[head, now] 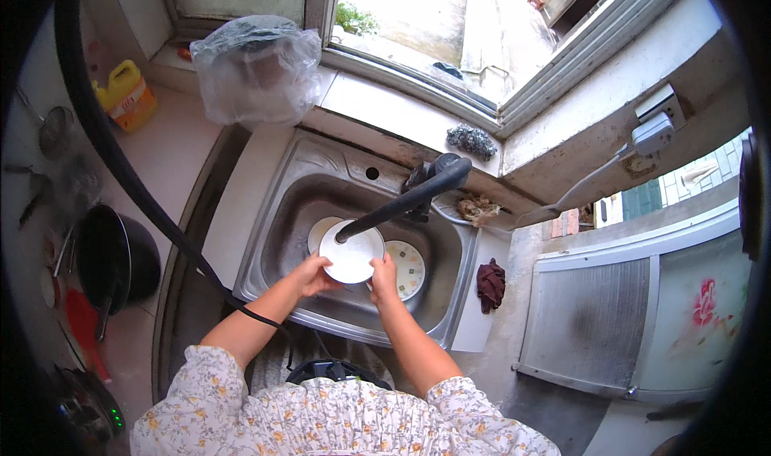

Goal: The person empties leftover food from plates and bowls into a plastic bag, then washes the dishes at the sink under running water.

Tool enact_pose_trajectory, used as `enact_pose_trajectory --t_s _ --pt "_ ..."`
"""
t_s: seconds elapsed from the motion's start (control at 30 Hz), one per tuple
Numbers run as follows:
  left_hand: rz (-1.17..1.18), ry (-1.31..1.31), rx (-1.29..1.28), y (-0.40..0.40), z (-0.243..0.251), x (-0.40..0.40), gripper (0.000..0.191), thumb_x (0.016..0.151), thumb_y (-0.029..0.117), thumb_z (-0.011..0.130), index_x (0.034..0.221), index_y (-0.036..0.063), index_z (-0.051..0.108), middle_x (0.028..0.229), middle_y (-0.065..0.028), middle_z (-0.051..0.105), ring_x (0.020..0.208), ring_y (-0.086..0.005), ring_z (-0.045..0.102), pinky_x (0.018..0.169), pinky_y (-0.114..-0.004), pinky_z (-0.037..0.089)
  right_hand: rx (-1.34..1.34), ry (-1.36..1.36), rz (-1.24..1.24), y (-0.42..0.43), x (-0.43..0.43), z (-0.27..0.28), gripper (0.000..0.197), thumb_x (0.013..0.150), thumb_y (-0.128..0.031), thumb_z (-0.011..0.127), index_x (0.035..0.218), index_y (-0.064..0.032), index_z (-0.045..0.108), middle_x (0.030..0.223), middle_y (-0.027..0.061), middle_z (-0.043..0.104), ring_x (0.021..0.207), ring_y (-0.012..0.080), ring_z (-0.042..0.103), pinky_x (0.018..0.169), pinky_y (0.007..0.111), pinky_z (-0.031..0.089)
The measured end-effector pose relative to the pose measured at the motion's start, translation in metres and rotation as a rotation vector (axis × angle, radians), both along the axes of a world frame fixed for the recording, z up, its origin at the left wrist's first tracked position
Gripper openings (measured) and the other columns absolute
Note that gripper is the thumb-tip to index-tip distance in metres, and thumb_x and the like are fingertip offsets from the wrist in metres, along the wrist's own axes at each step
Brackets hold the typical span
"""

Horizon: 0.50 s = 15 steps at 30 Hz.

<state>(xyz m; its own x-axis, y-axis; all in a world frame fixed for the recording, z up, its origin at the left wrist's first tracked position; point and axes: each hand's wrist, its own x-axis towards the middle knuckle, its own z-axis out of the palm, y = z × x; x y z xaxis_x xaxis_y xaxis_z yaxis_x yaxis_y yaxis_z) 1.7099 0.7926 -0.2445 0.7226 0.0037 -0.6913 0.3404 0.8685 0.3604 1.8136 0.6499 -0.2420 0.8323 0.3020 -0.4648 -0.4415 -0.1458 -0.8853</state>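
Note:
Between my two hands is a round white bowl (355, 263), held over the stainless steel sink (286, 227). My left hand (314, 275) grips its left rim, thumb on top. The right rim is in the grasp of my right hand (384, 278). Directly over the bowl hangs the mouth of a dark faucet (403, 200); whether water runs from it I cannot tell. A patterned plate (409, 269) lies in the basin to the right, partly behind my right hand. Another pale dish (318, 233) shows past the bowl's left edge.
On the right ledge lies a dark red cloth (491, 284). A metal scourer (471, 141) sits on the sill, and a tan fibrous scrubber (477, 208) rests behind the faucet. A plastic-wrapped bundle (256, 70), yellow jug (127, 98) and black pot (117, 260) stand left.

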Motion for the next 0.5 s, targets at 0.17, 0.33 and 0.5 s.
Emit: enact_pose_trajectory --t_s 0.17,0.33,0.5 --pt "0.048 -0.048 -0.029 -0.001 0.026 -0.021 0.066 0.069 0.003 0.050 0.128 0.0179 0.025 0.120 -0.0141 0.041 0.102 -0.0334 0.052 0.077 -0.052 0.051 0.075 0.396 -0.116 0.010 -0.029 -0.030 0.045 0.070 -0.006 0.050 0.114 0.0031 0.049 0.104 0.0170 0.057 0.089 0.0240 0.059 0.063 0.040 0.052" --pt "0.049 0.025 0.328 0.012 0.054 -0.027 0.078 0.063 -0.001 0.048 0.131 0.0226 0.020 0.122 -0.0118 0.036 0.103 -0.0320 0.048 0.071 -0.053 0.051 -0.416 -0.396 0.457 0.019 0.004 -0.007 0.025 0.077 -0.015 0.058 0.095 0.0020 0.058 0.091 0.0155 0.061 0.076 0.0294 0.061 0.064 0.040 0.050" --pt "0.141 0.026 0.352 0.014 0.051 -0.024 0.078 0.062 -0.001 0.049 0.132 0.0209 0.020 0.120 -0.0117 0.037 0.100 -0.0306 0.050 0.067 -0.050 0.053 -0.227 -1.129 0.648 0.025 -0.018 0.051 0.032 0.072 -0.013 0.067 0.099 -0.0007 0.055 0.104 0.0193 0.056 0.098 0.0328 0.053 0.083 0.040 0.043"
